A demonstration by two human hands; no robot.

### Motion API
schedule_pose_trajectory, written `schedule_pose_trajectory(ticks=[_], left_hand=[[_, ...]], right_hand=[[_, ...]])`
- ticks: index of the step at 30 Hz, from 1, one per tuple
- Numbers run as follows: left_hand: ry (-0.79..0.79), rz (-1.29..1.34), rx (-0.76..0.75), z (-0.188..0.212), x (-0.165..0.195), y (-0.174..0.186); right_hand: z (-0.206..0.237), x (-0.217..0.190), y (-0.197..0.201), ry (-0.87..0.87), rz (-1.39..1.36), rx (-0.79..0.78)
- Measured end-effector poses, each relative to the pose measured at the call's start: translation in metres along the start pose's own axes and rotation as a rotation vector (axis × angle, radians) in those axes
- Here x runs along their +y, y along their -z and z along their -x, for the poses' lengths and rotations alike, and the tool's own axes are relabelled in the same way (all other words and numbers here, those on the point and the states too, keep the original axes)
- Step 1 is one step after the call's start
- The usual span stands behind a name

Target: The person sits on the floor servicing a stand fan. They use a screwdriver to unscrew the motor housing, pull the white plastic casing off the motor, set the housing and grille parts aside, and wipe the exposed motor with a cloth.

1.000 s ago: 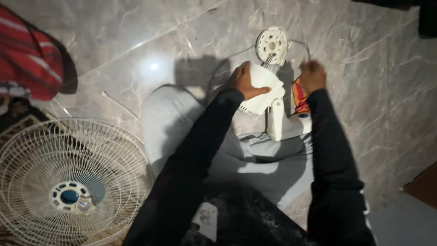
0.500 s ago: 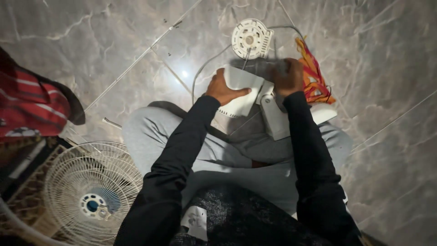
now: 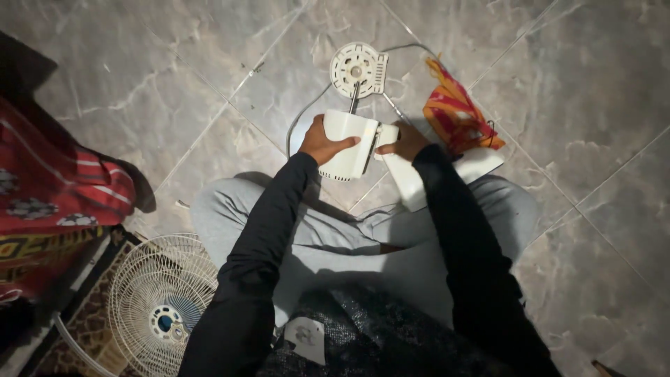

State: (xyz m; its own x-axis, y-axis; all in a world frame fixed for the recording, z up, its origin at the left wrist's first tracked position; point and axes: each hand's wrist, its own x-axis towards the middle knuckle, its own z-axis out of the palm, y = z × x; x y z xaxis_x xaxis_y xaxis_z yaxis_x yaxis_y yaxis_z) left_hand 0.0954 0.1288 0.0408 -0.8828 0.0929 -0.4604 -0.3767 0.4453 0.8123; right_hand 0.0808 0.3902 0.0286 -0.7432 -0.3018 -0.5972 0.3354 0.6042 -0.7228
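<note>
Grey marble floor tiles (image 3: 558, 84), dim room, wire fan grille (image 3: 157, 304) lower left, red-orange cloth (image 3: 457, 108) upper right. White fan motor housing (image 3: 347, 143) held over lap, between both hands. Left hand (image 3: 322, 143) wrapped around its side; right hand (image 3: 405, 143) closed on white fan neck (image 3: 405, 178).

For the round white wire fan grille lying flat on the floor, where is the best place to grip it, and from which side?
Probably the outer rim of the round white wire fan grille, on its upper right arc nearest the left hand. It lies flat, the rim ring is exposed there, and fingers could hook between the thin wires. The far side meets the patterned rug.
</note>
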Motion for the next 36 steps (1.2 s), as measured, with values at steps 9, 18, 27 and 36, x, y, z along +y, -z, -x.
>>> schedule_pose_trajectory(ticks=[9,18,27,36], left_hand=[[-0.399,0.077,0.106,0.019,0.041,0.032],[-0.835,-0.027,0.135,0.061,0.112,0.087],[-1.058,-0.292,0.261,0.110,0.144,0.108],[-1.100,-0.309,0.225,0.136,0.155,0.118]], right_hand=[[0.037,-0.028,0.007,0.455,-0.102,0.205],[0.075,-0.085,-0.005,0.743,-0.237,0.457],[0.127,-0.109,-0.020,0.804,-0.175,0.670],[0.158,-0.118,-0.023,0.826,-0.455,0.591]])
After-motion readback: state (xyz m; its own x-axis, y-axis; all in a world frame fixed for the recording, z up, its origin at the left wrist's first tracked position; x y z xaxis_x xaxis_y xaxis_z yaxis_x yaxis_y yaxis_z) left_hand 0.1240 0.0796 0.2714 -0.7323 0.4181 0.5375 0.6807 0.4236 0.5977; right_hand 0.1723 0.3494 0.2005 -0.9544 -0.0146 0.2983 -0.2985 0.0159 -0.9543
